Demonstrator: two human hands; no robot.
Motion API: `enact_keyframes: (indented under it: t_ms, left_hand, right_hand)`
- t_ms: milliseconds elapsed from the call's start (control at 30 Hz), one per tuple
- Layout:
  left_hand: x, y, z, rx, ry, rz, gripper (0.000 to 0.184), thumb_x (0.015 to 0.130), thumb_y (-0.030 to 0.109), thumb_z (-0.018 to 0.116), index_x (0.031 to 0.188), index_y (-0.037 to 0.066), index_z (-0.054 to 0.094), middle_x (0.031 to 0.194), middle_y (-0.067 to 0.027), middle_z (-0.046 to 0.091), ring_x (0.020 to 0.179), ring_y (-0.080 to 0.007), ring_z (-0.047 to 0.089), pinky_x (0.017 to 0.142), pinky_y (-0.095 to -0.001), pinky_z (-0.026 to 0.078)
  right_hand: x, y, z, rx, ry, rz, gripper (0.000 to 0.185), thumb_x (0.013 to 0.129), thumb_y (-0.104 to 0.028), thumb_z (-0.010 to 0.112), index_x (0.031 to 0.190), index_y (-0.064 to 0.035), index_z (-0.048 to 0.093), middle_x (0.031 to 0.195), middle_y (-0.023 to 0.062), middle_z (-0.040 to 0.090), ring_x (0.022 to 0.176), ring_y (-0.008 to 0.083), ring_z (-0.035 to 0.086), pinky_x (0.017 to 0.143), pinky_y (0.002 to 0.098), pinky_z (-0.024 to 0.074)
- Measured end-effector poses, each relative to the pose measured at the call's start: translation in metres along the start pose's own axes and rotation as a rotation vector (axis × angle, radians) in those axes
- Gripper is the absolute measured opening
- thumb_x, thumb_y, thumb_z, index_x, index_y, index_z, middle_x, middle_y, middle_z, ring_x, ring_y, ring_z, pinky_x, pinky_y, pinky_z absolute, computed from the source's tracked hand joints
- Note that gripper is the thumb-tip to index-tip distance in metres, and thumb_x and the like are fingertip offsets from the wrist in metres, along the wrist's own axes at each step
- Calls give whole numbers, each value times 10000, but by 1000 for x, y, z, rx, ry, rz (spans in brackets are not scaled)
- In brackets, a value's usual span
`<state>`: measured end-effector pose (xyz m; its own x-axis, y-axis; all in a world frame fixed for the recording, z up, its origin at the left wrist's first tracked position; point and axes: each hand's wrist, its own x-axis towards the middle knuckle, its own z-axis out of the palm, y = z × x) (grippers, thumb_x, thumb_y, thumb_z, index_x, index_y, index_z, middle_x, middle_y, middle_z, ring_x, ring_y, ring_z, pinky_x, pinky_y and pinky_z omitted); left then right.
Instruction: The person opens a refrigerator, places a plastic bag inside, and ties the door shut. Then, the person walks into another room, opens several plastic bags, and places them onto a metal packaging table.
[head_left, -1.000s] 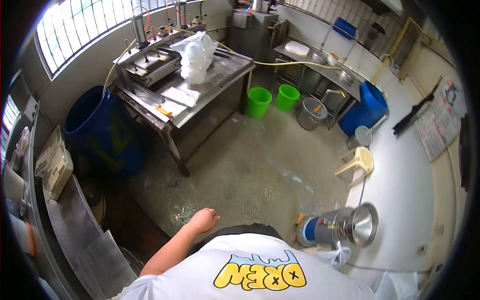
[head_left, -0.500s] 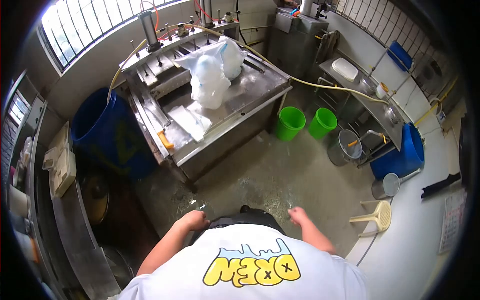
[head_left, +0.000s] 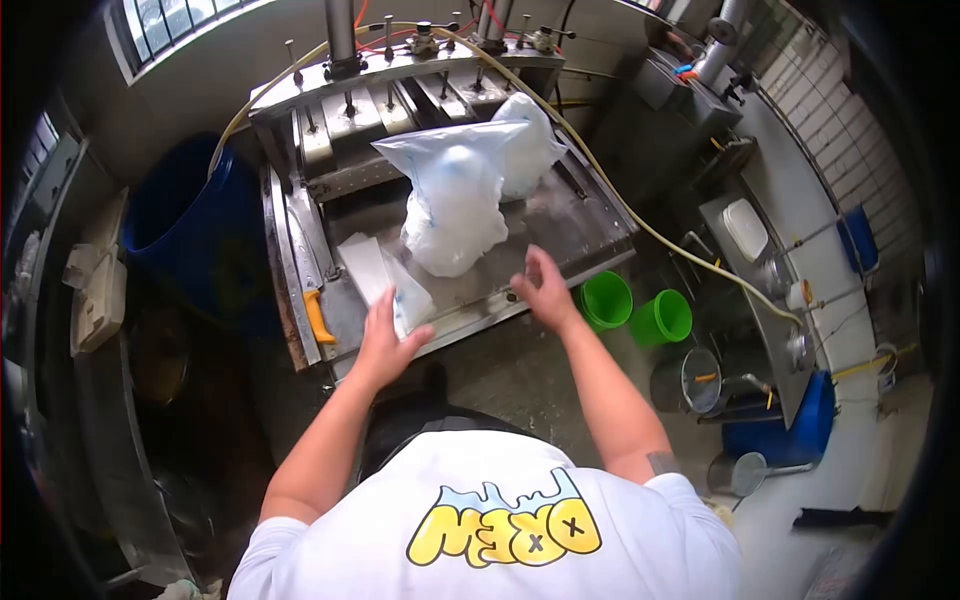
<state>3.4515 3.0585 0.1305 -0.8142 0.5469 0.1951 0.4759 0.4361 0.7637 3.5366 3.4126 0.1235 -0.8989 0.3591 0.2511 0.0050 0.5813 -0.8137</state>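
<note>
Both hands reach over the front edge of a steel table (head_left: pixel 585 235). My left hand (head_left: pixel 383 345) is open, thumb apart from the fingers, at the near end of a stack of flat white plastic bags (head_left: pixel 370 262); whether it touches them I cannot tell. Open and with slightly curled fingers, my right hand (head_left: pixel 544 290) hovers by the table's front edge, holding nothing. Between and beyond the hands stands a bulging clear plastic bag (head_left: pixel 455 220) with white contents. Another filled bag (head_left: pixel 532 150) is right behind it. An orange-handled tool (head_left: pixel 318 318) lies at the left corner.
Behind the bags stands a metal press frame (head_left: pixel 345 75) with a hose (head_left: pixel 680 258) running over it to the right. A blue barrel (head_left: pixel 185 215) is at left. Two green buckets, one nearer (head_left: pixel 606 300) and one farther right (head_left: pixel 662 318), stand on the floor beside a metal pot (head_left: pixel 688 382).
I have come closer to the table. Both hands have risen from beside my body, stretched forward over its edge, and opened. The filled bags stay where they were.
</note>
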Motion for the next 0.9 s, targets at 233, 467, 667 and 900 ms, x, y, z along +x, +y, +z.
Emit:
enact_keyframes:
  t_ms: [233, 467, 667, 900]
  left_hand:
    - [182, 16, 49, 42, 478, 186, 1058, 766, 489, 862, 1559, 26, 337, 1492, -262, 434, 1376, -446, 426, 1163, -505, 349]
    - [187, -28, 71, -132, 82, 86, 684, 728, 425, 854, 1294, 108, 636, 1377, -196, 549, 1256, -451, 491, 1096, -535, 383]
    - [190, -13, 67, 129, 35, 98, 763, 740, 470, 852, 1352, 102, 582, 1406, -212, 525, 1231, -432, 512, 1078, -511, 393]
    - [170, -31, 61, -271, -53, -212, 873, 750, 298, 886, 1466, 59, 446, 1409, -191, 511, 1310, -384, 505, 1123, -449, 412]
  right_hand:
    - [161, -28, 39, 240, -65, -99, 949, 873, -494, 801, 1574, -56, 335, 1542, 176, 431, 1408, 281, 426, 1153, 430, 368]
    - [127, 47, 97, 352, -377, 108, 584, 940, -223, 698, 1445, -15, 489, 1380, 175, 559, 1274, 309, 538, 1112, 409, 401]
    - [139, 76, 102, 231, -446, -91, 548, 911, -301, 727, 1359, -24, 577, 1354, 187, 582, 1263, 352, 531, 1112, 455, 396]
    - [140, 46, 92, 292, -384, -246, 692, 896, -302, 759, 1471, -54, 464, 1451, 184, 477, 1351, 342, 465, 1143, 428, 380]
